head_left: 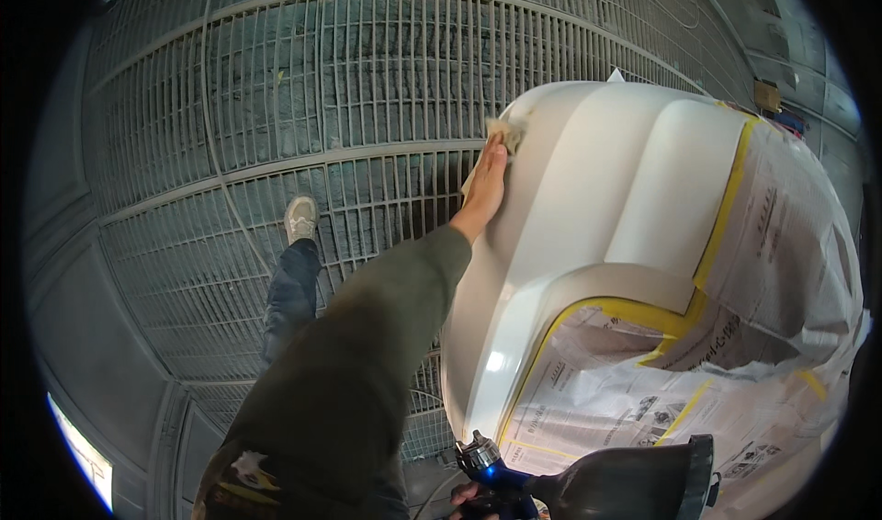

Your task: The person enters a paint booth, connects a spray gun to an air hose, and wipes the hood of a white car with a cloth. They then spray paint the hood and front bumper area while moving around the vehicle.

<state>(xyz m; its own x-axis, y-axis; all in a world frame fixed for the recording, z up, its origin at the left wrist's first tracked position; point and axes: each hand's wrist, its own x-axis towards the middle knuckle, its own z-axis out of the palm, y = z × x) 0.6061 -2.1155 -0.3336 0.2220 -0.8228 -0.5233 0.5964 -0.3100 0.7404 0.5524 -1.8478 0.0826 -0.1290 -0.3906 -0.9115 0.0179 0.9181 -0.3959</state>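
My left hand (484, 189) presses a crumpled tan cloth (503, 134) against the far left edge of a white-painted car bumper (560, 171). Part of the cloth also shows beside the palm; the rest is hidden under the hand. Low in the view, the fingers of my right hand (470, 500) are wrapped around the grip of a blue spray gun (501, 474). A dark paint cup (634, 479) is attached to the gun and extends to the right. The gun's silver nozzle end is close to the bumper's near edge.
Printed masking paper (781, 244) and yellow tape (726, 208) cover the bumper's right and near areas. Slatted metal grating (386, 70) forms the floor, with a thin hose (216, 143) across it. My shoe (301, 219) stands on the grating. A brown box (766, 96) sits at the far right.
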